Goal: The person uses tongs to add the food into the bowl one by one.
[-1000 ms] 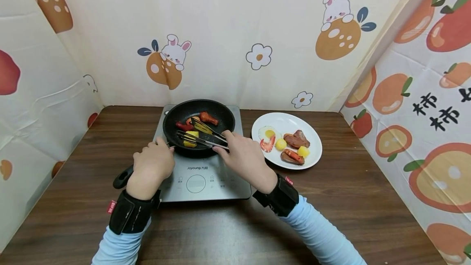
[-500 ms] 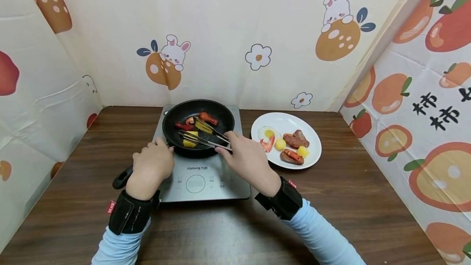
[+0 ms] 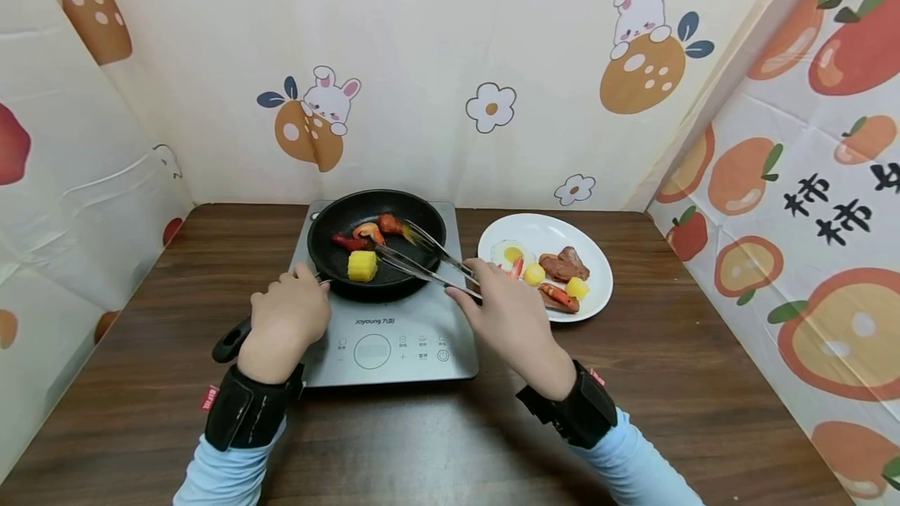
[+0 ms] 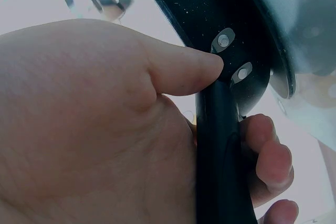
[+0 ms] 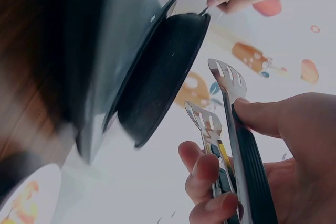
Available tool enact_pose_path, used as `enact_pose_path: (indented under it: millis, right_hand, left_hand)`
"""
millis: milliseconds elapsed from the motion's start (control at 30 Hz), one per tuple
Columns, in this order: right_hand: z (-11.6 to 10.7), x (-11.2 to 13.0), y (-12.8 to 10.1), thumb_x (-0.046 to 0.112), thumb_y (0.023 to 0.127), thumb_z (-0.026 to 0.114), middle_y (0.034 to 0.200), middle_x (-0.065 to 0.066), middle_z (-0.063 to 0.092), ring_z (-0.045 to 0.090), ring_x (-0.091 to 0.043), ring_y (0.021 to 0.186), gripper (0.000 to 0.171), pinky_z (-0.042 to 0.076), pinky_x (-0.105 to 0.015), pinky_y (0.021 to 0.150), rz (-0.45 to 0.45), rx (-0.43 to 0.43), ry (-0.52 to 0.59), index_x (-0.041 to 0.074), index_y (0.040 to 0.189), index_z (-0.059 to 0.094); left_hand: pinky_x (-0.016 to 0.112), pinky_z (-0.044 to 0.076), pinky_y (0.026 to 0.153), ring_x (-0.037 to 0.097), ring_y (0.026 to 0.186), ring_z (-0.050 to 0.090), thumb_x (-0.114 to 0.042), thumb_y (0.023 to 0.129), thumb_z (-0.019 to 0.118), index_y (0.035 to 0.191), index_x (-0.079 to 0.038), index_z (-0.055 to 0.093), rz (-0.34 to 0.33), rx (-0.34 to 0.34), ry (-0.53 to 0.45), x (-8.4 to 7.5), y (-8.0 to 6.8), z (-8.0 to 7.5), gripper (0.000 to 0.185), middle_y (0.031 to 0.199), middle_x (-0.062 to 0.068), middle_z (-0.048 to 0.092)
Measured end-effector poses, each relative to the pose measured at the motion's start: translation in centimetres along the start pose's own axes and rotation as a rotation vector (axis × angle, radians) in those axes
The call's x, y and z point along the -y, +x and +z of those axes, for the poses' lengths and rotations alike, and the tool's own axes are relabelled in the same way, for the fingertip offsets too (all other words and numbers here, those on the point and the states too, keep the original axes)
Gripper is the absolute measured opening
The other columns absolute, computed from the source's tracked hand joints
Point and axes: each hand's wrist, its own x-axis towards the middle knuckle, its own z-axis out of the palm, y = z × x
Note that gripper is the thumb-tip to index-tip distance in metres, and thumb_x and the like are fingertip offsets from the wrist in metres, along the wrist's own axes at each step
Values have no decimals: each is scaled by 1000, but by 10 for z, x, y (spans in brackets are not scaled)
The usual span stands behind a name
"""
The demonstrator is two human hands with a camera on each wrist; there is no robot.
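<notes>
My left hand [image 3: 291, 318] grips the black handle [image 3: 230, 342] of a frying pan [image 3: 325, 226]. In the left wrist view the thumb lies along the handle [image 4: 220, 156], with fingers curled on its far side. My right hand [image 3: 516, 322] holds metal tongs [image 3: 439, 279] over the pan's right side. Their slotted tips stand apart with nothing between them, also in the right wrist view. Inside the pan are a yellow corn piece [image 3: 362, 265], a drumstick [image 3: 391, 223], an orange shrimp [image 3: 369, 232] and a dark red piece [image 3: 350, 242].
The pan sits on a silver induction cooker [image 3: 415, 342]. To the right, partly behind my right hand, a white plate [image 3: 599, 299] bears a fried egg [image 3: 511, 252], yellow balls [image 3: 533, 275] and browned meat pieces [image 3: 566, 265]. Printed cloth walls [image 3: 422, 37] border the wooden table [image 3: 675, 381].
My right hand has drawn the tongs back to the right, off the corn piece and away from the food. The left hand and pan have stayed in place.
</notes>
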Motion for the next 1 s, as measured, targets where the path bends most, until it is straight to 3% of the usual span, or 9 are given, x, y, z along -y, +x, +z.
enact_pose_path:
  millis: [167, 333, 433, 533, 800, 1000]
  right_hand:
    - [-6, -23, -10, 47, 93, 72, 84, -1, 68, 55, -19, 61, 43, 38, -32, 49, 55, -34, -19, 18, 123, 64]
    - [-13, -56, -18, 41, 93, 74, 100, -8, 75, 68, -28, 73, 43, 48, -44, 55, 76, -62, -54, 14, 125, 65]
    - [-20, -77, -23, 41, 96, 70, 119, -12, 75, 72, -35, 87, 46, 52, -51, 63, 115, -35, -59, 13, 131, 64]
    - [-27, -100, -26, 44, 97, 67, 125, -18, 71, 72, -41, 93, 51, 52, -55, 65, 172, 2, -72, 12, 136, 61]
    - [-39, -160, -35, 43, 98, 65, 108, -28, 71, 69, -45, 83, 53, 50, -53, 58, 258, 60, -163, -2, 128, 61]
    - [-43, -188, -37, 41, 98, 67, 105, -29, 71, 67, -42, 74, 51, 47, -49, 51, 270, 112, -193, -1, 127, 62]
  left_hand:
    - [63, 45, 88, 51, 98, 60, -25, 111, 34, 116, 18, 39, -1, -1, 6, 1, 0, 0, 43, 103, 37, 55]
    - [63, 45, 89, 51, 98, 60, -25, 111, 34, 117, 18, 39, -4, -2, 4, 1, 0, 1, 43, 104, 37, 56]
    - [63, 45, 90, 51, 98, 60, -25, 111, 34, 117, 18, 40, -3, 0, 2, 1, 1, 1, 43, 104, 37, 56]
    - [64, 45, 90, 52, 98, 60, -25, 111, 35, 117, 18, 40, -3, -1, 3, 0, 2, 1, 43, 105, 38, 56]
    - [63, 45, 89, 51, 98, 60, -25, 111, 35, 116, 17, 41, -10, 1, 4, -1, 2, 2, 43, 105, 37, 56]
    - [63, 45, 90, 52, 99, 60, -26, 111, 35, 117, 17, 40, -9, 1, 6, 0, 2, 1, 44, 105, 37, 56]
